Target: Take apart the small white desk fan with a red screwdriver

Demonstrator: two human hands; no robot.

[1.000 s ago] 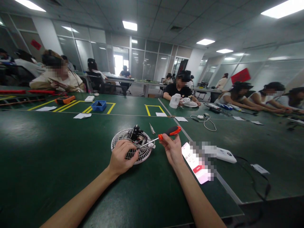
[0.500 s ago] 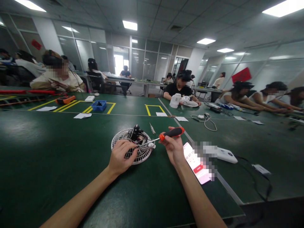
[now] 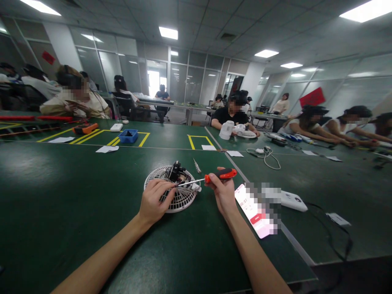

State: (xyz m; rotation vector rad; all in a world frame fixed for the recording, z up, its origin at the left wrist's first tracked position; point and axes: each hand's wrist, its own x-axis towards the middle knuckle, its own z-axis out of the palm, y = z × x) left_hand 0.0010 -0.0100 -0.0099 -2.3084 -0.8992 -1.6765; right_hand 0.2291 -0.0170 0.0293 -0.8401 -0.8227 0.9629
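A white round fan grille (image 3: 180, 199) lies flat on the green table (image 3: 61, 196), with a black motor part (image 3: 177, 172) on top of it. My left hand (image 3: 154, 202) rests on the grille's near edge, its fingers curled by the screwdriver's tip. What they pinch, if anything, is too small to make out. My right hand (image 3: 225, 194) is closed around the red and black handle of a screwdriver (image 3: 214, 176). The shaft points left toward the motor part.
A phone (image 3: 252, 210) lies right of my right hand, beside a white device (image 3: 292, 201) with a black cable. A small second screwdriver (image 3: 196, 165) lies beyond the grille. Farther back are a blue tray (image 3: 128, 135), paper slips and several seated people working.
My right hand has lowered the screwdriver handle a little, so the shaft lies flatter. My left hand's fingers have shifted slightly on the grille.
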